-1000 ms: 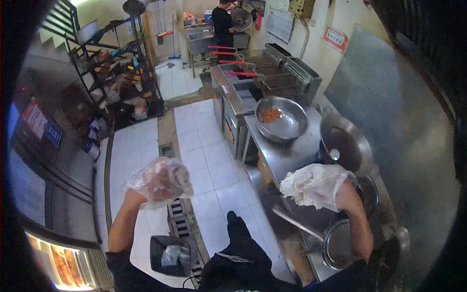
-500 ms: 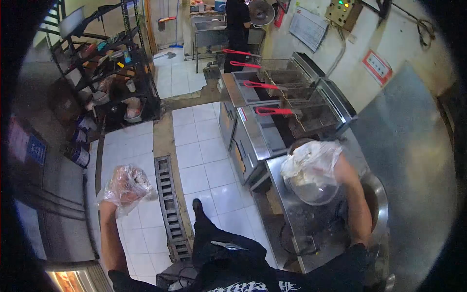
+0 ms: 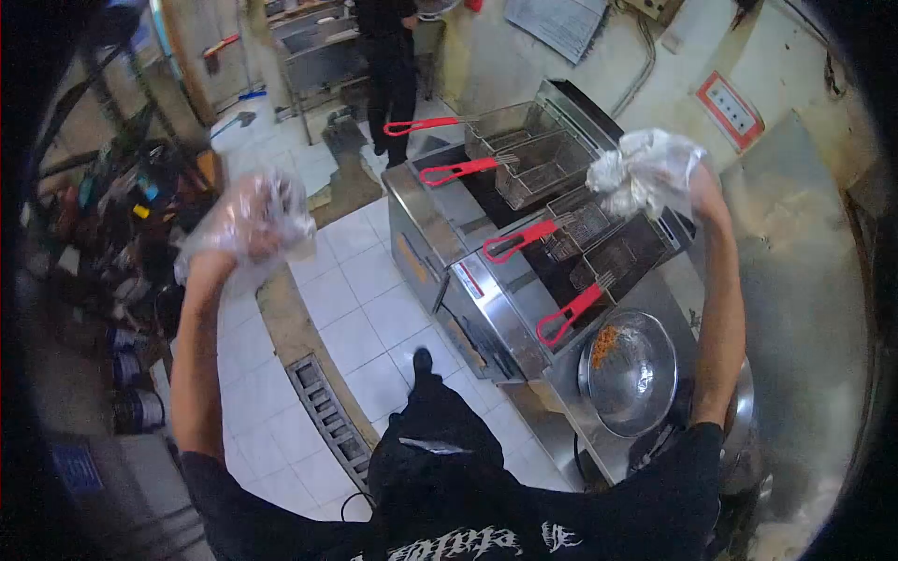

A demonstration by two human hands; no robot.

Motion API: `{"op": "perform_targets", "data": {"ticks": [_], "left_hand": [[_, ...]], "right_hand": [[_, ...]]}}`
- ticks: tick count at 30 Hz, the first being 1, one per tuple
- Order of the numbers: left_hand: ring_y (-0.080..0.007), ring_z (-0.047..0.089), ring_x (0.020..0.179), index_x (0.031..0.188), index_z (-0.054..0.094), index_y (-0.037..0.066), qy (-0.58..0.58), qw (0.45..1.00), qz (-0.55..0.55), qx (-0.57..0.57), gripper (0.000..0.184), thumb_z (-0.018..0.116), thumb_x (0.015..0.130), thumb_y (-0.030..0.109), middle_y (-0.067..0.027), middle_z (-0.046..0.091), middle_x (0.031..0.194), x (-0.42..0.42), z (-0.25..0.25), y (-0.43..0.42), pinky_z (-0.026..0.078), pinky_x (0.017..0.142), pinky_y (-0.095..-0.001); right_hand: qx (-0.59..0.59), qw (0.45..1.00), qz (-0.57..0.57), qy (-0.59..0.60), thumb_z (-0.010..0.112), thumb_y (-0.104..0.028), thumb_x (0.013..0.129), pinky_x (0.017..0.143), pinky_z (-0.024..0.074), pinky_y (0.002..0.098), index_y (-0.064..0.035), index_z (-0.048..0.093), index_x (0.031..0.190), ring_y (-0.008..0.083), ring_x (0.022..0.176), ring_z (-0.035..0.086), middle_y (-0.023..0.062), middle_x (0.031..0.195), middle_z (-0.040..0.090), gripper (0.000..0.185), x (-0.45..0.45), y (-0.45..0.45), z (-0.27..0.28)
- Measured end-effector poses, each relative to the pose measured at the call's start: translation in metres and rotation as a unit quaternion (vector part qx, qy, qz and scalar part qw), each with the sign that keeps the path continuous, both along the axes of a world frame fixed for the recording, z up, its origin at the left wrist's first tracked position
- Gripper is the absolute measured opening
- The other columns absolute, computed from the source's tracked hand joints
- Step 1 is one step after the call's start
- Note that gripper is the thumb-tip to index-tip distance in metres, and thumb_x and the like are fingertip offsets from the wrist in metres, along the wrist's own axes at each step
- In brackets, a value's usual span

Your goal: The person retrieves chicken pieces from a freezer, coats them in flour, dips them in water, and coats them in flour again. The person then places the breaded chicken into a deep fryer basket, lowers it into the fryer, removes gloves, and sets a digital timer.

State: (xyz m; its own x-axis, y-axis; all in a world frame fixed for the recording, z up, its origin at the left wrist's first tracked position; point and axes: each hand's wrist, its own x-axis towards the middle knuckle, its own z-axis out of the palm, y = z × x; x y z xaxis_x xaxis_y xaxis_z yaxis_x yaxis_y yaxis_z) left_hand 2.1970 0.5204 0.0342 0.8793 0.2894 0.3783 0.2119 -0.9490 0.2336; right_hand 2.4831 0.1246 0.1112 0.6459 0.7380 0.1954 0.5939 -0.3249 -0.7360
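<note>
A loose clear plastic glove covers my left hand (image 3: 248,220), raised over the floor at the left; motion and plastic blur its fingers. My right hand (image 3: 650,173) wears a similar glove thickly coated in white, and the coating hides its fingers and anything they might hold. It hangs above the back right of the fryer (image 3: 486,280). Wire baskets (image 3: 543,168) with red handles (image 3: 458,171) rest on the fryer below and left of that hand. Nearer me, a steel bowl (image 3: 645,383) holds small orange-brown pieces (image 3: 604,346) at its left side.
A person in black (image 3: 388,75) stands at the back by a steel sink (image 3: 323,61). Cluttered shelves (image 3: 122,187) line the left side. A drain grate (image 3: 327,416) runs along the tiled floor. A metal panel (image 3: 795,280) leans at the right wall.
The view has moved closer to the fryer. Both my hands are higher in view, the right one now above the fryer rather than over the bowl. The steel bowl shows uncovered again.
</note>
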Motion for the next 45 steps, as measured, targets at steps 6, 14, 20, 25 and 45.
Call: {"op": "perform_targets", "data": {"ticks": [6, 14, 20, 25, 45], "left_hand": [[-0.0245, 0.059, 0.086, 0.102, 0.059, 0.006, -0.048, 0.997, -0.048, 0.029, 0.053, 0.077, 0.059, 0.032, -0.0132, 0.06, 0.097, 0.184, 0.021, 0.05, 0.046, 0.074, -0.0361], [-0.0294, 0.059, 0.07, 0.079, 0.061, 0.006, -0.056, 0.965, -0.255, -0.006, 0.028, 0.071, 0.062, 0.027, -0.0143, 0.059, 0.076, 0.419, 0.013, 0.063, 0.046, 0.065, -0.0377], [-0.0307, 0.058, 0.064, 0.068, 0.062, 0.006, 0.011, 0.921, -0.382, -0.077, 0.024, 0.071, 0.059, 0.026, -0.0155, 0.059, 0.069, 0.563, -0.034, 0.042, 0.046, 0.06, -0.0378], [-0.0322, 0.059, 0.07, 0.072, 0.06, 0.005, 0.081, 0.894, -0.428, -0.106, 0.026, 0.07, 0.058, 0.025, -0.0165, 0.06, 0.075, 0.635, -0.057, 0.025, 0.047, 0.066, -0.0396], [-0.029, 0.063, 0.072, 0.078, 0.067, 0.006, 0.205, 0.848, -0.488, -0.016, 0.025, 0.07, 0.061, 0.025, -0.0157, 0.064, 0.077, 0.759, -0.125, -0.077, 0.05, 0.068, -0.0369]], "right_hand": [[-0.031, 0.972, 0.05, -0.228, 0.064, -0.012, 0.076, 0.063, 0.049, 0.0282, 0.0002, 0.061, 0.094, 0.0136, 0.071, 0.058, 0.0049, 0.084, 0.062, 0.022, 0.161, 0.055, -0.059], [-0.273, 0.934, 0.013, -0.231, 0.064, -0.019, 0.067, 0.071, 0.0497, 0.0345, -0.0109, 0.066, 0.087, 0.0269, 0.078, 0.062, 0.0096, 0.09, 0.064, 0.022, 0.263, 0.14, -0.14], [-0.257, 0.934, 0.083, -0.234, 0.065, -0.017, 0.063, 0.067, 0.0501, 0.0373, -0.011, 0.065, 0.073, 0.0272, 0.079, 0.061, 0.0103, 0.08, 0.064, 0.012, 0.366, 0.151, -0.333], [-0.2, 0.975, -0.083, 0.057, 0.06, -0.022, 0.07, 0.063, 0.0463, 0.0352, -0.0106, 0.065, 0.078, 0.0237, 0.072, 0.059, 0.0091, 0.076, 0.063, 0.014, 0.396, 0.128, -0.474], [-0.384, 0.889, -0.241, -0.065, 0.06, -0.011, 0.07, 0.073, 0.049, 0.0376, -0.0033, 0.066, 0.084, 0.0291, 0.08, 0.063, 0.0167, 0.087, 0.065, 0.017, 0.484, 0.081, -0.469]]}}
